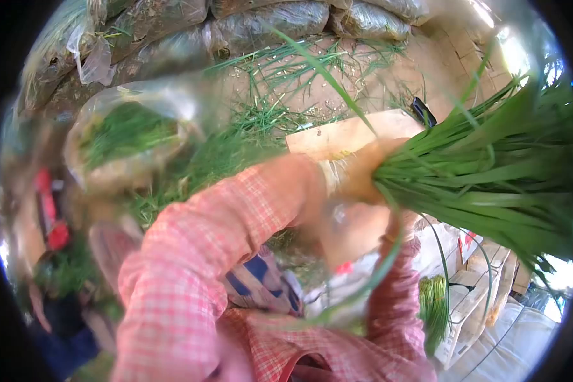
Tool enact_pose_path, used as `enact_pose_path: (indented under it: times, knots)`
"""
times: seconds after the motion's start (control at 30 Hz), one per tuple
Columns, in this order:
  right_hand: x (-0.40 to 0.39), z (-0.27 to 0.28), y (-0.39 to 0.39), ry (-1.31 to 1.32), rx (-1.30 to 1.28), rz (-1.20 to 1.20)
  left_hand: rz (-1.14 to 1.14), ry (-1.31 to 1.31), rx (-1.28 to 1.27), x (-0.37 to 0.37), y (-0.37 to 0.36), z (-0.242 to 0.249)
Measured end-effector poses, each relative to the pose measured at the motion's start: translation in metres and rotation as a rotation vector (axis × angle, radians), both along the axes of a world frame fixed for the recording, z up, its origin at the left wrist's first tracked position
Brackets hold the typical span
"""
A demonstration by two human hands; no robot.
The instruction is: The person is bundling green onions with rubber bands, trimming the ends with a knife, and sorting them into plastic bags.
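The left hand [361,173] grips a thick bunch of long green blades [484,169]; near it, the right hand [393,223] is blurred, its grip impossible to tell. Leftward, an open clear plastic bag [162,99] holds green cuttings [127,130]; stuffed clear plastic sacks [270,28] lie beyond. Red-and-white print [468,244] is unreadable.

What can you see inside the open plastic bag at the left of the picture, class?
Inside the open plastic bag, a heap of green leaves shows, blurred. Whatever lies beneath them is covered and cannot be seen.
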State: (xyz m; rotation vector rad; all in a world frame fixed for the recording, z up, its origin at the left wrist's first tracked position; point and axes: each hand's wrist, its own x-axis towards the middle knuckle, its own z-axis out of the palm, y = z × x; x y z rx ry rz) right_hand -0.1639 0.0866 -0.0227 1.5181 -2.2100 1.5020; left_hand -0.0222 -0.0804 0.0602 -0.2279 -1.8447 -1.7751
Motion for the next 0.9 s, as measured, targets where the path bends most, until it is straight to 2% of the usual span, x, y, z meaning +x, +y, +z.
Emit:
enact_pose_path:
  times: [0.1, 0.17, 0.2, 0.27, 0.33, 0.37, 0.4, 0.5, 0.53, 0.57, 0.63, 0.73, 0.77, 0.83, 0.87, 0.9]
  knots:
    - [0.001, -0.005, -0.004, -0.002, -0.015, -0.002, -0.114, 0.026, 0.261, -0.003, 0.010, -0.003]
    - [0.000, 0.001, -0.018, -0.032, -0.041, 0.016, -0.133, 0.128, 0.349, -0.003, 0.011, 0.012]
    - [0.009, 0.007, -0.017, -0.074, -0.034, 0.018, -0.112, 0.078, 0.307, -0.013, 0.012, 0.006]
    - [0.026, 0.022, -0.021, -0.155, -0.031, 0.013, 0.022, -0.039, -0.172, -0.010, -0.013, 0.023]
    - [0.051, 0.048, -0.030, -0.566, -0.426, 0.151, 0.037, -0.182, -0.489, -0.020, -0.026, 0.049]
    - [0.059, 0.058, -0.037, -0.760, -0.635, 0.225, -0.001, -0.272, -0.573, -0.028, -0.027, 0.064]
    - [0.061, 0.063, -0.043, -0.696, -0.703, 0.155, -0.038, -0.362, -0.658, -0.036, -0.029, 0.078]
    - [0.086, 0.060, -0.047, -1.250, -0.915, 0.121, -0.210, -0.750, -0.842, -0.057, -0.024, 0.102]
    - [0.097, 0.073, -0.041, -1.377, -0.826, 0.136, -0.187, -0.131, -0.825, -0.079, -0.028, 0.065]
    - [0.107, 0.085, -0.034, -1.502, -0.734, 0.151, -0.198, -0.266, -0.918, -0.088, -0.032, 0.036]
    - [0.109, 0.072, -0.016, -1.682, -0.552, 0.062, -0.219, -0.522, -1.241, -0.081, -0.023, 0.015]
    - [0.109, 0.047, 0.013, -1.941, -0.255, -0.089, -0.356, -0.816, -0.676, -0.069, -0.039, -0.063]
    - [0.111, 0.045, 0.029, -1.848, -0.141, -0.047, -0.370, -0.821, -0.649, -0.067, -0.036, -0.078]
    - [0.097, 0.050, 0.044, -1.617, 0.081, 0.090, -0.297, -0.829, -0.673, -0.061, -0.037, -0.075]
    - [0.094, 0.058, 0.047, -1.343, 0.077, 0.008, -0.232, -0.842, -0.711, -0.055, -0.036, -0.074]
    - [0.088, 0.068, 0.046, -1.190, 0.126, -0.050, -0.168, -0.856, -0.746, -0.050, -0.036, -0.072]
